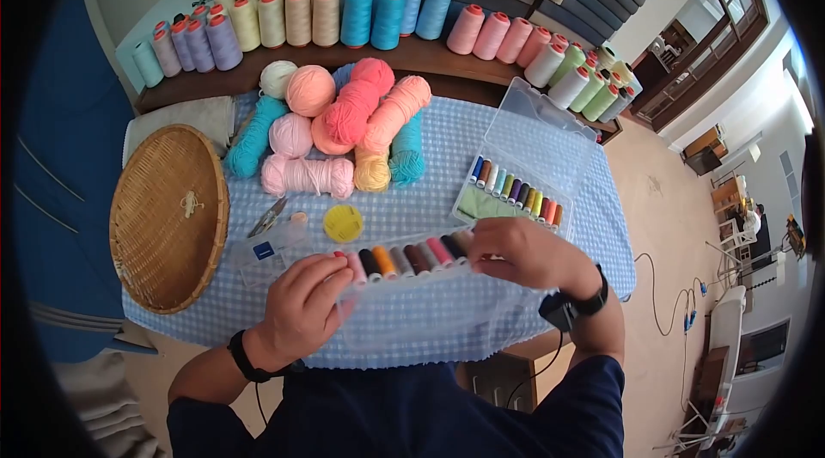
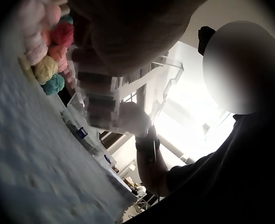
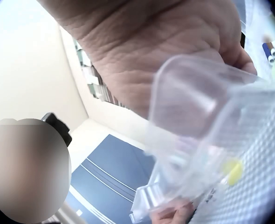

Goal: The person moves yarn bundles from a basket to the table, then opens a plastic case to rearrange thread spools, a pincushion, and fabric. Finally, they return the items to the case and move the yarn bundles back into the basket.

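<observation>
Near the table's front edge, a clear plastic box (image 1: 430, 308) is lifted and tilted, its lid side hanging towards the person. A row of thread spools (image 1: 418, 259) in pink, black, orange, grey and brown lies along its far side. My left hand (image 1: 302, 303) grips the box's left end, thumb and fingers around it. At the right end, my right hand (image 1: 524, 256) holds the box with curled fingers, which partly hide the last spool. The right wrist view shows the clear lid (image 3: 189, 93) close below the palm, with the left hand (image 3: 175, 212) beyond.
A second spool box (image 1: 516, 196) stands with its lid up at the right. Yarn skeins (image 1: 307, 176) are heaped behind, near a yellow disc (image 1: 343, 222) and scissors (image 1: 269, 216). A wicker basket (image 1: 219, 226) sits at left. Large thread cones (image 1: 357, 20) line the shelf behind.
</observation>
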### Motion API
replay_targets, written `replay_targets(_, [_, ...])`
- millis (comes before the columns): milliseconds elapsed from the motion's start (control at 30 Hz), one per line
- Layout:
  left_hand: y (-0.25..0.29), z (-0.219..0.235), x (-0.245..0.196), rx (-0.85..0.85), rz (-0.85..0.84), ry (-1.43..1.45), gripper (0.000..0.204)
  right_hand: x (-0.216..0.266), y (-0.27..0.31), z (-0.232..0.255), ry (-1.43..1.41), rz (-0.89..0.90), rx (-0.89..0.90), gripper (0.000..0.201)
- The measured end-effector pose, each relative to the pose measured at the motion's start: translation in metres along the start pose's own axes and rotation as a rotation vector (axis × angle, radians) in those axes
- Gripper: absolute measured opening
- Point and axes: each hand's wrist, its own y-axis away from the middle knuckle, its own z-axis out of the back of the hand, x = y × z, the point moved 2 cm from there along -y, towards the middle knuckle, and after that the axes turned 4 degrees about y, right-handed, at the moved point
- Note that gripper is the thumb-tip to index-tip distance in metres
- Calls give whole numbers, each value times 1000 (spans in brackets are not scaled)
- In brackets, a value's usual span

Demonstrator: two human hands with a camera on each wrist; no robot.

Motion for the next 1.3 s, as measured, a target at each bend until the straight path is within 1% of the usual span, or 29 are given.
replay_targets(33, [-2,2,1,0,-5,-3,53,-12,-13,5,3,1,-5,7])
replay_targets(100, [-6,7,7,-60,210,28,49,-38,-40,11,-226,15,182,9])
replay_targets(133, [-13,9,11,-121,208,-58,46,-56,-54,18,-343,-120,163,13])
replay_targets(167, [-21,9,17,-126,204,-61,46,-74,-66,20,-458,-253,144,16])
replay_targets(200, [-31,8,25,-153,313,-28,45,-93,-75,14,-449,-248,143,16])
replay_targets(233, [-40,7,34,-181,423,6,44,-117,-84,9,-774,-322,-95,20])
replay_targets(267, [-47,6,41,-193,421,3,44,-127,-90,9,-1097,-390,-341,24])
replay_targets(300, [-54,4,50,-156,441,-43,39,-132,-94,8,-1087,-383,-336,24])
replay_targets(367, [-62,7,57,-128,466,-93,35,-130,-98,3,-1338,-512,-473,40])
replay_targets(400, [-63,9,59,-85,502,-99,35,-128,-96,0,-1305,-558,-519,52])
replay_targets(433, [-65,9,61,-36,535,-101,35,-131,-98,-3,-1308,-560,-521,52])
replay_targets(500, [-62,8,69,-37,532,-56,35,-140,-95,-13,-1458,-569,-697,56])
replay_targets(633, [-58,7,64,-90,496,79,33,-95,-79,-6,-1442,-496,-657,60])
replay_targets(667, [-57,13,55,-90,501,78,33,-88,-71,-8,-1451,-395,-649,58])
replay_targets(700, [-56,21,42,-33,524,126,32,-82,-61,-11,-1459,-297,-636,55])
replay_targets(767, [-37,23,30,29,563,174,31,-73,-32,-16,-1111,87,-487,46])
replay_targets(833, [-6,21,16,151,236,181,25,-50,-3,-24,-911,236,-277,33])
replay_targets(867, [7,19,15,156,245,178,25,-36,6,-29,-876,238,-155,27])
replay_targets(900, [19,13,13,232,133,172,21,-25,13,-37,-839,238,-33,22])
replay_targets(933, [30,9,11,307,19,169,16,-20,19,-50,-734,185,4,17])
replay_targets(967, [37,7,12,313,27,175,16,-15,24,-61,-628,131,40,14])
replay_targets(1000, [44,5,11,389,-24,114,12,-8,29,-65,-526,37,4,10])
replay_targets(1033, [50,5,12,464,-80,53,8,-9,31,-66,-531,34,3,10])
replay_targets(1067, [51,9,12,469,-87,56,8,-12,36,-63,-440,7,-120,9])
replay_targets(1133, [46,13,17,537,47,-61,11,-21,52,-55,-198,-123,-341,9])
replay_targets(1167, [43,12,16,542,16,-45,11,-26,59,-50,-114,-188,-464,9])
replay_targets(1233, [42,13,17,485,118,-193,23,-46,74,-43,73,-396,-671,10])
replay_targets(1267, [45,14,20,535,132,-191,35,-58,83,-39,127,-540,-738,11])
replay_targets(1300, [44,15,20,540,110,-183,35,-72,91,-35,178,-682,-799,13])
